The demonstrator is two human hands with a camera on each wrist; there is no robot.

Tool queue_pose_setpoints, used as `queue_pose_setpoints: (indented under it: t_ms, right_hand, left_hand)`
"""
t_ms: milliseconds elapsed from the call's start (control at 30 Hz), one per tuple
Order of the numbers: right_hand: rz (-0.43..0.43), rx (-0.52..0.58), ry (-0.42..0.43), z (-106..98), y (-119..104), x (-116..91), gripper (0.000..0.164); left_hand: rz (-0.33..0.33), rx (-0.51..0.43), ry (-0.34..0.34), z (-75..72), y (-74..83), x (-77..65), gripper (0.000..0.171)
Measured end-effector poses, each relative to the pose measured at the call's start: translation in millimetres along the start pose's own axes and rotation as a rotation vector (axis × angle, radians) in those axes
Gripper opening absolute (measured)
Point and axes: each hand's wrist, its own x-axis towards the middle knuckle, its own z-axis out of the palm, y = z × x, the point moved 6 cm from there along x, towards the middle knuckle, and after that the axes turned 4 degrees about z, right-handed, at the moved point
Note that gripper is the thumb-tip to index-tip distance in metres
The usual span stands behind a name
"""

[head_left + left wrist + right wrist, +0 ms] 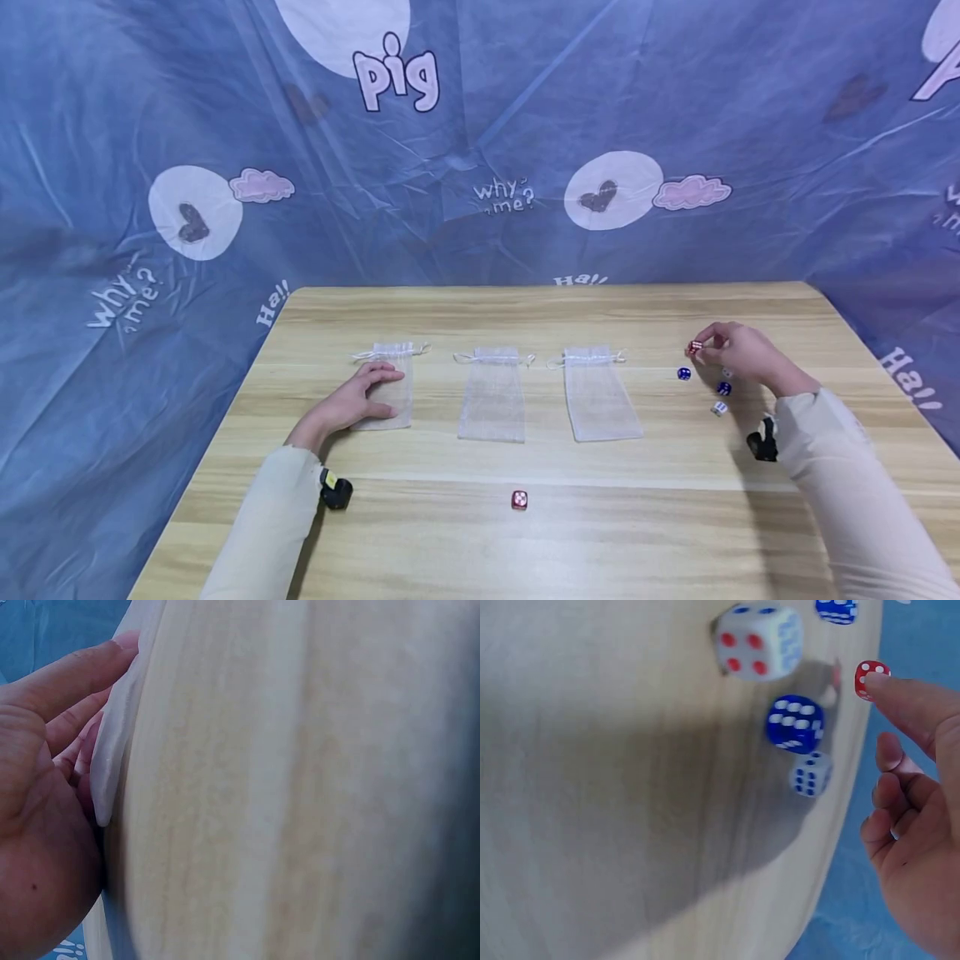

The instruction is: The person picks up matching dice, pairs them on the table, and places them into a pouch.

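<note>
In the head view, my left hand [358, 398] rests on the leftmost sheer white drawstring bag [401, 400], its fingers spread over the cloth. The bag's edge also shows beside the fingers in the left wrist view. At the right, my right hand [742, 354] pinches a red die [871, 680] between thumb and finger, held above the table. Close to that hand lie two blue dice [795, 724] and two white dice [759, 642]. A small reddish and pale thing behind them is too blurred to make out.
A middle drawstring bag [492, 404] and a right drawstring bag [602, 404] lie flat in the same row. Another red die [519, 500] sits alone near the front of the wooden table [420, 533]. A blue printed cloth [465, 233] hangs behind.
</note>
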Motion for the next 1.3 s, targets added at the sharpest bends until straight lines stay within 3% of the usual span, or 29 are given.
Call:
queue_pose_setpoints:
  t_ms: [233, 567, 900, 1300]
  right_hand:
    - [-0.07, 0.007, 0.059, -3, -17, -9, 0.023]
    - [-0.279, -0.024, 0.103, 29, -66, -34, 0.01]
    - [-0.409, 0.04, 0.036, 59, -125, -62, 0.015]
    - [-0.521, 0.012, 0.015, 77, -167, -90, 0.019]
  left_hand:
    - [0.0, -0.006, 0.001, 0.8, 0.7, 1.1, 0.064]
    - [-0.002, -0.004, 0.0, 1.1, -1.4, 0.2, 0.063]
    - [0.004, -0.016, 0.004, -0.1, 0.5, -1.5, 0.063]
    - [0.01, 0.003, -0.003, -0.1, 0.6, 0.7, 0.064]
